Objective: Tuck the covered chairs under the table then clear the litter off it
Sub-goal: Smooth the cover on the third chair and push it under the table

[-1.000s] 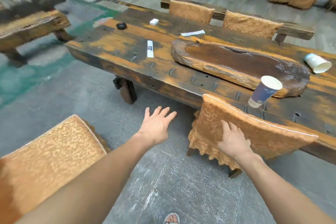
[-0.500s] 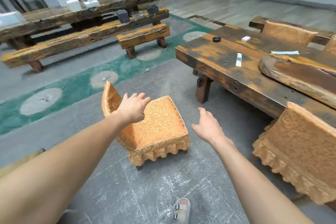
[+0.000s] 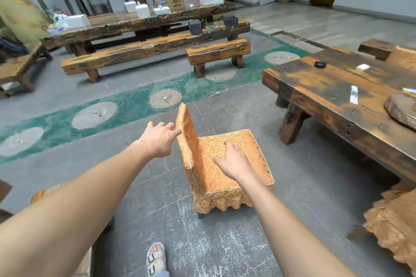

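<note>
A low chair in an orange patterned cover (image 3: 245, 148) stands on the grey floor, apart from the dark wooden table (image 3: 324, 94) at right. My left hand (image 3: 161, 138) is open, fingertips touching the back edge of the chair's backrest. My right hand (image 3: 234, 162) lies flat and open on the seat cushion. On the table lie a white paper strip (image 3: 354, 94), a black round cap (image 3: 320, 64), a small white box (image 3: 362, 67) and a wooden slab tray (image 3: 403, 108). Another covered chair (image 3: 391, 220) sits at the lower right by the table.
A short wooden bench (image 3: 218, 51) and a long bench (image 3: 126, 56) stand across a green floor strip (image 3: 126, 108). Behind them a long table (image 3: 135, 22) carries white boxes. Another orange seat (image 3: 45, 191) shows at lower left. My sandalled foot (image 3: 156, 258) is below.
My view swung left from the table to the free chair. My right hand left the tucked chair's back and landed on this chair's seat; my left hand reached its backrest.
</note>
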A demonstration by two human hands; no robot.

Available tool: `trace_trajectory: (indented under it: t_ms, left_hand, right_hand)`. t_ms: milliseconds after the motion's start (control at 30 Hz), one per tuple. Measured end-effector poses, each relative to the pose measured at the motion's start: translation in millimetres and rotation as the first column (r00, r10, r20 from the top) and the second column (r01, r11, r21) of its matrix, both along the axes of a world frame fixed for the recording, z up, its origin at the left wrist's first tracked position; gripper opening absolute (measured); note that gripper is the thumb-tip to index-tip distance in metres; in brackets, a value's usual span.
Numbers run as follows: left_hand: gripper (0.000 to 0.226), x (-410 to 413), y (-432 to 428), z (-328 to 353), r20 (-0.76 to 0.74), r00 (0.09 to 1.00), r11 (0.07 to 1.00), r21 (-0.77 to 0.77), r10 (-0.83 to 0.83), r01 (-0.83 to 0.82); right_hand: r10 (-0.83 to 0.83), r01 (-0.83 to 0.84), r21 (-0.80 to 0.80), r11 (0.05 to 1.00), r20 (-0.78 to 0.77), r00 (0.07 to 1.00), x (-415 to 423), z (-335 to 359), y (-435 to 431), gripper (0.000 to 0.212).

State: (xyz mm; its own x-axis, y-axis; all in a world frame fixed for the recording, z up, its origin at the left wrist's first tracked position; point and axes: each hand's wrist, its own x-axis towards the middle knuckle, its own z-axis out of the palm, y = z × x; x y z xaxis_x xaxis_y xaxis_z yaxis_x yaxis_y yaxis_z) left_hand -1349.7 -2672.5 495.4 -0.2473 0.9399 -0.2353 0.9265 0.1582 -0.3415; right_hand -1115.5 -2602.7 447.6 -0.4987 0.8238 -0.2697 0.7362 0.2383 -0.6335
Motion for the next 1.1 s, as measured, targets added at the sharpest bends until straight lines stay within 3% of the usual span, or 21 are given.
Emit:
trace_trajectory:
  t_ms: [200,467,800,1000,1100]
  left_hand:
    - [0.067,-109,51,-45,0.047,0.996,0.995,-0.056,-0.08,0.083]
    - [0.071,-213,130,-108,0.155,0.957,0.941,-0.197,-0.245,0.273]
    - [0.087,-243,216,-163,0.207,0.864,0.835,-0.229,-0.46,0.5]
    - [0.085,-245,263,-185,0.2,0.772,0.728,-0.256,-0.604,0.636]
    - [0.083,-253,297,-198,0.182,0.72,0.654,-0.315,-0.67,0.688]
  right_hand:
    - [-0.055,0.056,-0.037,0.998,0.044,0.998,-117,-35,23,0.068]
    - [-0.191,0.235,-0.169,0.957,0.239,0.952,-234,-103,32,0.066]
    - [-0.293,0.349,-0.098,0.932,0.361,0.885,-295,-172,38,0.1]
    - [-0.341,0.401,-0.105,0.91,0.362,0.868,-308,-195,76,0.097]
    - [-0.373,0.423,-0.044,0.905,0.396,0.839,-308,-206,86,0.086]
